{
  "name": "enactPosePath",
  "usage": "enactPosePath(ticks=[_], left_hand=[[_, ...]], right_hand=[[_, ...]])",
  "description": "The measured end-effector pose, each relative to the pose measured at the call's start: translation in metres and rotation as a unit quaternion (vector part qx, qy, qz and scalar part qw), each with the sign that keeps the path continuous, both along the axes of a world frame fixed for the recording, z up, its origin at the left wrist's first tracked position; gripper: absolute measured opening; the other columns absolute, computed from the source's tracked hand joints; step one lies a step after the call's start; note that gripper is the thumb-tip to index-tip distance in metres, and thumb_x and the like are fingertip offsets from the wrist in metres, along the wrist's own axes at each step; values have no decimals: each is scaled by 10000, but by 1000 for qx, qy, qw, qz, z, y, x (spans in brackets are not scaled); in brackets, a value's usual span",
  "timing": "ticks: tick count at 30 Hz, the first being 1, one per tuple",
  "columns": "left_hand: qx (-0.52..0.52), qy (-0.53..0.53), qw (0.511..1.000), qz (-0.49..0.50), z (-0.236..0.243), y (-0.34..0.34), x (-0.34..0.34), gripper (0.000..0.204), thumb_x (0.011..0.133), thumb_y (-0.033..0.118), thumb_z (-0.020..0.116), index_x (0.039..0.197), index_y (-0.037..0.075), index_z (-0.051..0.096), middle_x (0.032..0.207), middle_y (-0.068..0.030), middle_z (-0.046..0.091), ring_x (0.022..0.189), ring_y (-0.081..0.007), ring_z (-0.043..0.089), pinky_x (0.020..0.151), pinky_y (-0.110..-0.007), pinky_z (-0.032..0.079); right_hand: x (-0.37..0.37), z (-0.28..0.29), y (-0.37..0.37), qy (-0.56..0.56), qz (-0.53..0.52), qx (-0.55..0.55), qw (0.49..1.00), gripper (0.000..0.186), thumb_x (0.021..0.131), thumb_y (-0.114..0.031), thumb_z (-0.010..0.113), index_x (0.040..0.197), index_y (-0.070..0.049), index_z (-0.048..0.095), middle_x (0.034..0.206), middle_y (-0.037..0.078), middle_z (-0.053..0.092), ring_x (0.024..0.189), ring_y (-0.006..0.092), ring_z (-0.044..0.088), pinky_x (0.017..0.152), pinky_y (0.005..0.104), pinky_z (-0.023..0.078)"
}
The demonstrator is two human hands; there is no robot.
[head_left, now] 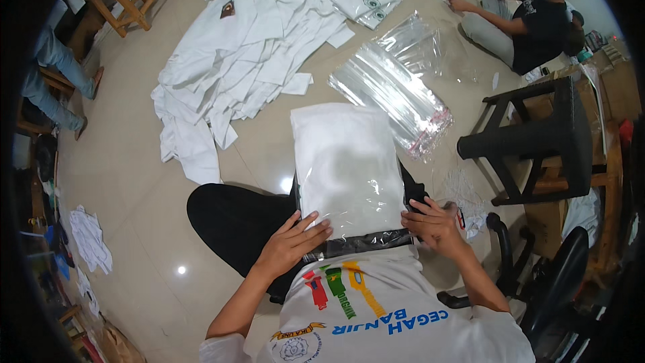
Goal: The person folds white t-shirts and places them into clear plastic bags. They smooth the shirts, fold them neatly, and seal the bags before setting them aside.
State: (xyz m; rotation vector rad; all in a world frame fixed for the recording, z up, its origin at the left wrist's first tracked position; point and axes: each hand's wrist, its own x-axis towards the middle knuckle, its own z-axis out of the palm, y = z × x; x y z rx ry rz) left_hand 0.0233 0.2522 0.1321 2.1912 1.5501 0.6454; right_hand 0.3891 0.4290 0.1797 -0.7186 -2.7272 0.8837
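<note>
A folded white garment (346, 168) lies flat inside a clear plastic bag (363, 245) across my lap. The bag's near end shows as a see-through strip against my dark trousers. My left hand (292, 245) rests on the bag's near left edge, fingers stretched out and apart over the plastic. On the opposite edge, my right hand (435, 225) touches the near right corner, its fingers also spread. What lies beneath both palms is hidden.
Ahead lies a big heap of white garments (248, 54), with bagged garments (369, 0) beside it. A stack of clear plastic bags (396, 87) is right of my lap. A black stool (537, 138) stands at right; another person (537, 20) sits far right holding white cloth.
</note>
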Motion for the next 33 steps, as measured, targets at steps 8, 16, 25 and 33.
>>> enactPosePath(ticks=[8, 16, 25, 33], left_hand=[[17, -41, 999, 1, -10, -33, 10, 385, 937, 183, 737, 1321, 168, 742, 1437, 1, 685, 1423, -235, 578, 1210, -469, 446], [117, -42, 989, 75, -19, -49, 16, 373, 856, 161, 834, 1223, 124, 779, 1384, -80, 716, 1407, -281, 595, 1201, -465, 452], [145, -101, 974, 145, -8, -44, 14, 230, 736, 164, 919, 891, 92, 765, 1201, -125, 775, 1200, -337, 695, 1107, -524, 498], [168, -119, 967, 153, 6, -36, 8, 221, 737, 193, 920, 859, 86, 770, 1148, -109, 778, 1169, -337, 711, 1110, -552, 505]], right_hand=[[16, 20, -9, -8, -83, 103, 991, 397, 778, -99, 786, 1172, -51, 793, 1256, 111, 772, 1293, 344, 676, 1111, 564, 470], [10, 45, 3, 16, -44, 13, 999, 377, 777, -27, 857, 1148, -36, 792, 1239, 98, 769, 1203, 363, 687, 986, 444, 549], [-132, 25, -49, 108, 1, -180, 978, 193, 873, -139, 824, 1010, -51, 720, 1009, 92, 727, 836, 280, 718, 726, 382, 562], [-175, 29, -61, -7, 34, -312, 949, 224, 908, -242, 824, 924, -35, 741, 916, 108, 750, 804, 274, 732, 731, 386, 557]])
